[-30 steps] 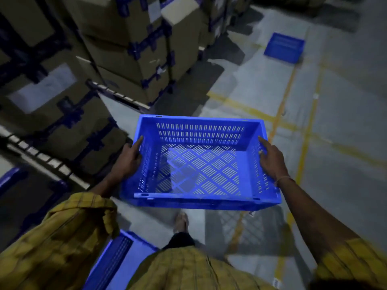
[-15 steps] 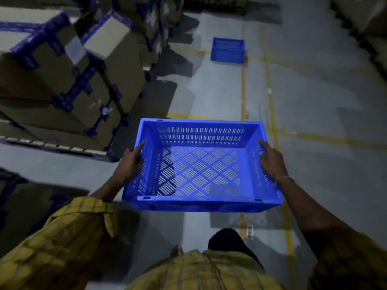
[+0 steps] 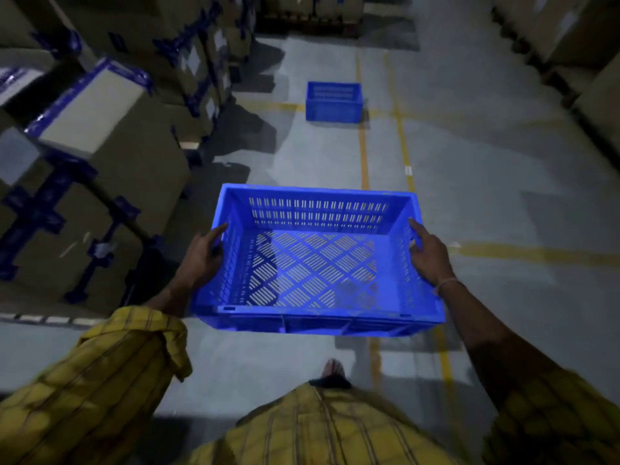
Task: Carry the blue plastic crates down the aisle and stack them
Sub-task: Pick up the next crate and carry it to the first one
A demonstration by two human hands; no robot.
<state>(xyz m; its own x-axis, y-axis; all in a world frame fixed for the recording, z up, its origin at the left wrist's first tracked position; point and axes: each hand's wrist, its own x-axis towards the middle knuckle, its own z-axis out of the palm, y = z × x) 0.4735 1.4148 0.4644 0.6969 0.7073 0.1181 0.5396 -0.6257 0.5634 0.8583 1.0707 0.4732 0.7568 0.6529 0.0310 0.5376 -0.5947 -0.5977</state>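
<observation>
An empty blue plastic crate (image 3: 315,323) with slotted walls and a lattice floor hangs level in front of me above the concrete floor. My left hand (image 3: 201,256) grips its left wall, thumb over the rim. My right hand (image 3: 427,253) grips the right wall the same way. A second blue crate (image 3: 333,104) stands on the floor farther down the aisle, straight ahead beside the yellow floor lines.
Stacked cardboard boxes with blue strapping (image 3: 110,152) on pallets line the left side of the aisle. More boxes (image 3: 577,45) stand along the right edge and across the far end. Yellow lines (image 3: 364,156) run down the grey floor. One foot (image 3: 332,369) shows below.
I have turned and walked forward down the aisle with the crate held in both hands. The far crate now sits nearer and more centred ahead. The boxes on the left have slid past.
</observation>
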